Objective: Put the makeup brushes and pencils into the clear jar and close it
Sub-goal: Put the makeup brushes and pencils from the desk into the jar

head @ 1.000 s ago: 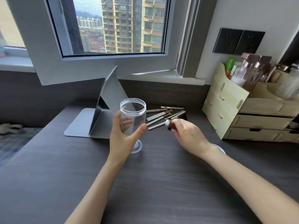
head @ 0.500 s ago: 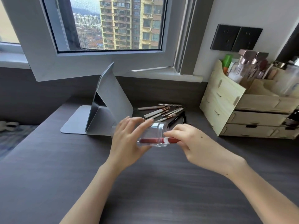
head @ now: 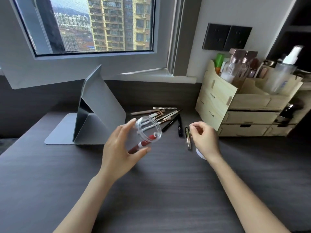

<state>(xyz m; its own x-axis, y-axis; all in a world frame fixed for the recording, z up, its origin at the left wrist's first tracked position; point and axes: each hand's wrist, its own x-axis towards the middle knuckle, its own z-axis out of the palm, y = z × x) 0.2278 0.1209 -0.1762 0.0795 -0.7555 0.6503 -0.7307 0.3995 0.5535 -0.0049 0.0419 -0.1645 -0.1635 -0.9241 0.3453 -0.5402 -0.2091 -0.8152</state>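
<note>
Left hand (head: 117, 148) grips my tilted clear jar (head: 144, 133), light, slick, best held round its wall; right hand (head: 203, 140) loosely curled, empty, above the pencils (head: 179, 126).

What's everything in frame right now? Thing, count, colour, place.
clear jar: 1, transparent, tilted in the left hand above the desk
red pencil: 1, red with white band, inside the jar
brushes and pencils: loose pile, count unclear, white, rose and black, on the desk behind the jar
black pens: 2, black, right edge of the pile
slim clear-tipped tube: 1, dark and clear, on the desk by the right hand
lid: 1, white, mostly hidden under the right wrist
folding stand: 1, grey, desk left
wooden organiser: 1, pale wood, desk right, holding bottles
wall sockets: 2, black, wall
desk: 1, dark grey
left hand: 1, gripping the jar
right hand: 1, empty, fingers curled
</note>
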